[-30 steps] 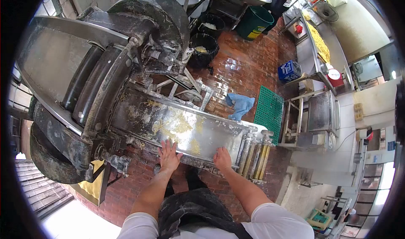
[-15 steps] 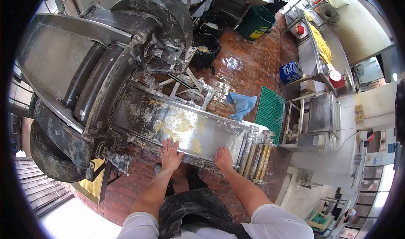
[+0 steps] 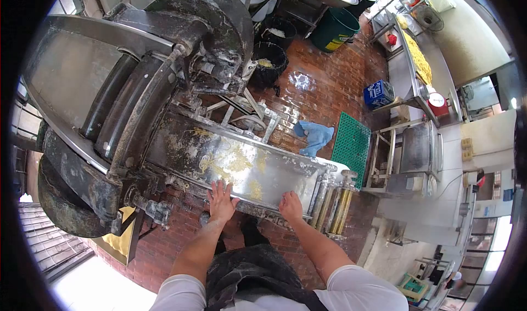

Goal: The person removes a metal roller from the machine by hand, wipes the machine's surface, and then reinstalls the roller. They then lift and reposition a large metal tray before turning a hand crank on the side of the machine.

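Red bricks make up the floor, and two dark shoes stand on it below a black apron with pale marks. Both hands are at the near side of a long metal tray. The left hand lies on the near edge with its fingers spread wide, and it grips nothing. The right hand is near the other end of that edge, with its fingers curled in. I cannot tell if it pinches anything.

Yellow bits are stuck on the tray, in the middle and toward the left, past the left hand. At the right end of the tray are thin gold rollers. At the left end stands a big, dirty machine with fat dark rollers.

Past the tray, a blue cloth lies on the floor beside a green mat full of holes. Farther off are a blue box, two black buckets with pale stuff inside, and a green bin. On the right, a long table holds a yellow heap. A round fan is near the far end.
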`<state>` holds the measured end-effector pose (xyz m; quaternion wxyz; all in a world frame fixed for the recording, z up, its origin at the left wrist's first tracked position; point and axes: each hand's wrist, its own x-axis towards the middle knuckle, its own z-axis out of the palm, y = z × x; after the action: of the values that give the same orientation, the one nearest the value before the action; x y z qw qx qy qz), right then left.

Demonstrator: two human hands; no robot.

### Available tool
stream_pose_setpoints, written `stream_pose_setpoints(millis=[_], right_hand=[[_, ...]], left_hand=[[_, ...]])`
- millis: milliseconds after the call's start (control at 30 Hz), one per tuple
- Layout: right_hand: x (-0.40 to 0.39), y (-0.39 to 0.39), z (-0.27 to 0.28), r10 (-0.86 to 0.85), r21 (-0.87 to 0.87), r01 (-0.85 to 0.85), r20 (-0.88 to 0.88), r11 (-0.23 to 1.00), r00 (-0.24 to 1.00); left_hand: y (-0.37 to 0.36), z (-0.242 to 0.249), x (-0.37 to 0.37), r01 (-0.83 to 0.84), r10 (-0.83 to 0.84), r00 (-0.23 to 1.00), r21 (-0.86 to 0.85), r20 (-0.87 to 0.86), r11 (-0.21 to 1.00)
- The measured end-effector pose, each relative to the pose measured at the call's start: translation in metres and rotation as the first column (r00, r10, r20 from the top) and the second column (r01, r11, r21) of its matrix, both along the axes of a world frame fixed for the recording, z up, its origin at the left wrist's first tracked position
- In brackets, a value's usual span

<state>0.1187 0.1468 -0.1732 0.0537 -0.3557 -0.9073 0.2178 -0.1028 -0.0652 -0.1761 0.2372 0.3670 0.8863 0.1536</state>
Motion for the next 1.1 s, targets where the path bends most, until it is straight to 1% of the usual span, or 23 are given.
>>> stream_pose_setpoints(millis=[100, 167, 267, 500, 567, 700, 767, 800, 900, 967, 1100], right_hand=[[0.001, 0.001, -0.004, -0.013, -0.012, 0.013, -0.030, 1.000, 0.999], [0.001, 0.002, -0.005, 0.038, 0.031, -0.038, -0.007, 0.999, 0.999], [0.000, 0.001, -0.002, 0.001, 0.019, -0.001, 0.017, 1.000, 1.000], [0.004, 0.001, -0.010, 0.009, -0.011, -0.009, -0.007, 1.000, 1.000], [0.002, 0.001, -0.007, -0.011, -0.015, 0.012, 0.047, 1.000, 0.999], [-0.004, 0.001, -0.003, 0.004, -0.066, 0.001, 0.075, 0.998, 0.997], [-0.001, -0.002, -0.002, 0.005, 0.028, -0.005, 0.001, 1.000, 1.000], [0.000, -0.003, -0.001, 0.002, 0.027, -0.003, 0.004, 1.000, 1.000], [-0.001, -0.001, -0.002, -0.011, -0.003, 0.011, -0.018, 1.000, 1.000], [0.000, -0.001, -0.006, -0.028, -0.031, 0.028, 0.012, 0.999, 1.000], [-0.001, 0.000, -0.003, -0.019, -0.022, 0.019, 0.011, 1.000, 1.000]], left_hand=[[0.000, 0.000, 0.001, 0.001, -0.001, 1.000, -0.020, -0.017, 1.000], [-0.001, -0.002, 0.001, -0.008, 0.008, 1.000, -0.009, -0.013, 1.000], [-0.001, -0.004, 0.001, -0.005, 0.005, 1.000, -0.012, -0.011, 1.000], [-0.001, -0.003, 0.001, -0.003, 0.003, 1.000, -0.026, 0.009, 1.000], [0.000, -0.003, 0.001, -0.003, 0.004, 1.000, -0.043, 0.009, 0.999], [-0.002, -0.002, -0.003, -0.019, 0.020, 1.000, -0.066, 0.015, 0.998], [-0.003, -0.003, -0.001, 0.002, 0.000, 0.999, -0.042, 0.032, 0.999], [-0.003, -0.004, 0.000, 0.003, -0.003, 1.000, 0.000, -0.005, 1.000], [-0.004, -0.004, 0.000, -0.001, 0.001, 1.000, 0.016, 0.005, 1.000], [-0.003, -0.003, 0.000, -0.002, 0.001, 1.000, 0.018, 0.006, 1.000], [-0.003, -0.002, 0.000, -0.012, 0.012, 1.000, 0.037, 0.003, 0.999]])
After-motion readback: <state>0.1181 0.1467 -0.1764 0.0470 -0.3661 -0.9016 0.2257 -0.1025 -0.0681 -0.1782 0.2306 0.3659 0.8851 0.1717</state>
